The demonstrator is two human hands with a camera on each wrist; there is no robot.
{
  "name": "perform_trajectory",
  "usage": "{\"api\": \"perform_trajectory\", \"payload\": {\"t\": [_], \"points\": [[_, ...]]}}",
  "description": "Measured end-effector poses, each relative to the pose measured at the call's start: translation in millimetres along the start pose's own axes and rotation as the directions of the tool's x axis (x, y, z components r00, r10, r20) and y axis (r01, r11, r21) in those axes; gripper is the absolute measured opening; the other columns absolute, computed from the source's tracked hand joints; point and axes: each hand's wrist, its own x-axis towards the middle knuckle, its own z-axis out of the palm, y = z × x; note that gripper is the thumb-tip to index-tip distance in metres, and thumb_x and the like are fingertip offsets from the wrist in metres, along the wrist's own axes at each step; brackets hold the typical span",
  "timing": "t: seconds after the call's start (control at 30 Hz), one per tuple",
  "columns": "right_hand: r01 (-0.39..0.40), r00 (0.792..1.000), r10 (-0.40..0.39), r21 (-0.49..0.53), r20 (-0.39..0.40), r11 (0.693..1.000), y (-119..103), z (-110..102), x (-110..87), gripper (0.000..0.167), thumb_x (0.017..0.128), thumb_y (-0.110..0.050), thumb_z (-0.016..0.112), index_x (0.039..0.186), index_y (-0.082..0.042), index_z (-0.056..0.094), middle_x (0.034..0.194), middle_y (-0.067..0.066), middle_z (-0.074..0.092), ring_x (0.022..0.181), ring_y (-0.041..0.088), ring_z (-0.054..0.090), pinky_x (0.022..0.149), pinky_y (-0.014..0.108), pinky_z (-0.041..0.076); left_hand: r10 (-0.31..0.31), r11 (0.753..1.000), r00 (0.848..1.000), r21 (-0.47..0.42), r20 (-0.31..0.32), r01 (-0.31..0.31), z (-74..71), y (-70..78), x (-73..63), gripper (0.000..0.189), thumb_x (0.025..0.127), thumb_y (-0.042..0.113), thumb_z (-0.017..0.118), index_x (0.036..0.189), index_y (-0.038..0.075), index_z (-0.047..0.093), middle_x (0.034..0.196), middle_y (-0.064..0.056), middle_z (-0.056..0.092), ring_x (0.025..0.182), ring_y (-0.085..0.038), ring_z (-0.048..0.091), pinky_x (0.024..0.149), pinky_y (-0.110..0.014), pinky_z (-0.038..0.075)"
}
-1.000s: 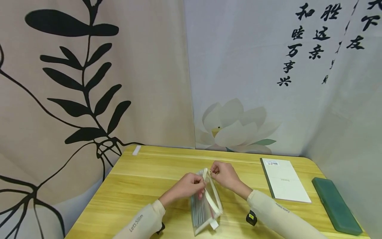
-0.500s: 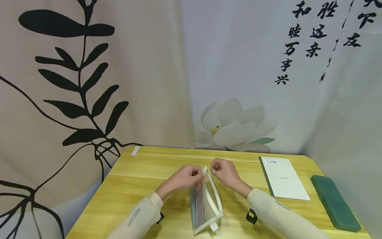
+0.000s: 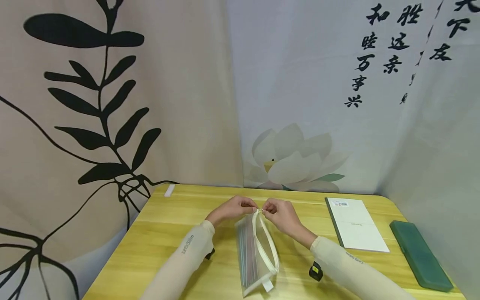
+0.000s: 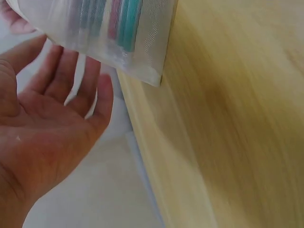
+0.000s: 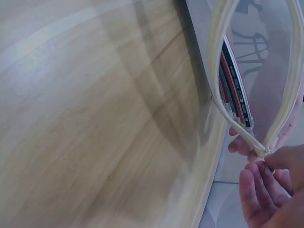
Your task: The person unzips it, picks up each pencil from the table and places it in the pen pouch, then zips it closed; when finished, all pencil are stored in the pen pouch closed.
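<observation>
A see-through mesh zip pouch (image 3: 245, 254) stands tilted on the table, its cream zipper (image 5: 216, 71) spread open in a long loop. Inside lie several slim pencils or pens (image 5: 235, 85) with red, green and black barrels. At the pouch's far top corner, my left hand (image 3: 234, 208) pinches the edge beside the zipper's end. My right hand (image 3: 282, 214) pinches the zipper's end from the other side with thumb and forefinger. The two hands' fingertips nearly meet there. In the left wrist view, the lower fingers of the left hand (image 4: 57, 114) hang loosely under the mesh.
A white notebook (image 3: 358, 225) with a dark spine lies at the back right of the wooden table (image 3: 180, 233). Right of it is a long green case (image 3: 421, 256). A small white strip (image 3: 170, 191) lies at the back left corner. Printed fabric hangs behind.
My left hand has moved from the pouch's near side up and away to its top corner, close to the right hand. The right hand stays at the zipper's end.
</observation>
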Motion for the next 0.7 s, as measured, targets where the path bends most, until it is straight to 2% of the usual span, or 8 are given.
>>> {"api": "perform_trajectory", "payload": {"t": [0.13, 0.2, 0.3, 0.4, 0.47, 0.57, 0.7], "points": [[0.02, 1.0, -0.021, -0.031, -0.011, 0.999, 2.3, -0.5, -3.0, 0.011, 0.093, -0.012, 0.081, 0.088, -0.02, 0.075, 0.082, -0.008, 0.076, 0.074, 0.004, 0.068, 0.068, 0.023, 0.057, -0.018, 0.999, 0.999, -0.039, 0.041, 0.02, -0.3, -3.8, 5.4, 0.024, 0.105, 0.031, 0.065, 0.116, 0.015, 0.078, 0.116, -0.001, 0.077, 0.105, -0.013, 0.068, 0.096, -0.038, 0.058], [0.042, 0.999, -0.044, -0.09, -0.018, 0.995, 4.0, -1.4, -4.4, 0.01, 0.092, -0.014, 0.082, 0.088, -0.021, 0.076, 0.082, -0.009, 0.076, 0.073, 0.004, 0.068, 0.067, 0.024, 0.056, -0.024, 0.999, 0.998, -0.047, 0.051, 0.026, -0.7, -4.7, 8.3, 0.022, 0.104, 0.032, 0.067, 0.113, 0.015, 0.078, 0.11, 0.001, 0.077, 0.098, -0.011, 0.066, 0.09, -0.033, 0.057], [0.093, 0.995, -0.097, -0.201, -0.014, 0.975, 6.6, -3.5, -5.8, 0.008, 0.092, -0.017, 0.083, 0.09, -0.022, 0.077, 0.083, -0.011, 0.077, 0.073, 0.004, 0.068, 0.066, 0.024, 0.054, -0.024, 0.999, 0.997, -0.038, 0.069, 0.027, -1.8, -5.6, 13.9, 0.02, 0.102, 0.031, 0.069, 0.107, 0.015, 0.08, 0.104, 0.002, 0.077, 0.09, -0.011, 0.062, 0.084, -0.03, 0.054], [0.156, 0.987, -0.159, -0.283, 0.014, 0.946, 8.4, -6.3, -6.6, 0.006, 0.092, -0.019, 0.082, 0.092, -0.023, 0.078, 0.085, -0.012, 0.077, 0.074, 0.004, 0.068, 0.066, 0.024, 0.054, -0.029, 0.999, 0.996, -0.013, 0.08, 0.03, -4.5, -6.2, 20.3, 0.019, 0.102, 0.03, 0.07, 0.105, 0.016, 0.081, 0.103, 0.003, 0.077, 0.089, -0.01, 0.061, 0.083, -0.03, 0.053], [0.197, 0.98, -0.195, -0.304, 0.038, 0.932, 8.8, -9.0, -7.7, 0.006, 0.092, -0.018, 0.082, 0.092, -0.022, 0.078, 0.085, -0.012, 0.077, 0.074, 0.003, 0.068, 0.065, 0.024, 0.054, -0.036, 0.999, 0.997, 0.005, 0.068, 0.035, -7.8, -7.9, 24.7, 0.019, 0.102, 0.03, 0.07, 0.104, 0.015, 0.081, 0.103, 0.002, 0.077, 0.089, -0.011, 0.061, 0.084, -0.032, 0.053], [0.235, 0.972, -0.223, -0.317, 0.075, 0.919, 8.8, -14.9, -11.9, 0.006, 0.092, -0.017, 0.082, 0.091, -0.022, 0.079, 0.085, -0.012, 0.076, 0.074, 0.002, 0.066, 0.065, 0.023, 0.053, -0.064, 0.997, 0.998, 0.032, 0.003, 0.064, -15.5, -13.9, 29.3, 0.019, 0.102, 0.029, 0.07, 0.104, 0.013, 0.08, 0.104, 0.001, 0.077, 0.092, -0.014, 0.063, 0.087, -0.033, 0.055], [0.236, 0.971, -0.208, -0.339, 0.117, 0.911, 11.7, -26.6, -22.0, 0.008, 0.091, -0.017, 0.083, 0.09, -0.023, 0.078, 0.085, -0.014, 0.074, 0.075, 0.0, 0.065, 0.067, 0.022, 0.053, -0.13, 0.99, 0.988, 0.045, -0.086, 0.135, -28.6, -22.7, 27.0, 0.02, 0.104, 0.028, 0.068, 0.105, 0.01, 0.078, 0.108, -0.003, 0.075, 0.101, -0.023, 0.067, 0.09, -0.037, 0.056]]}}
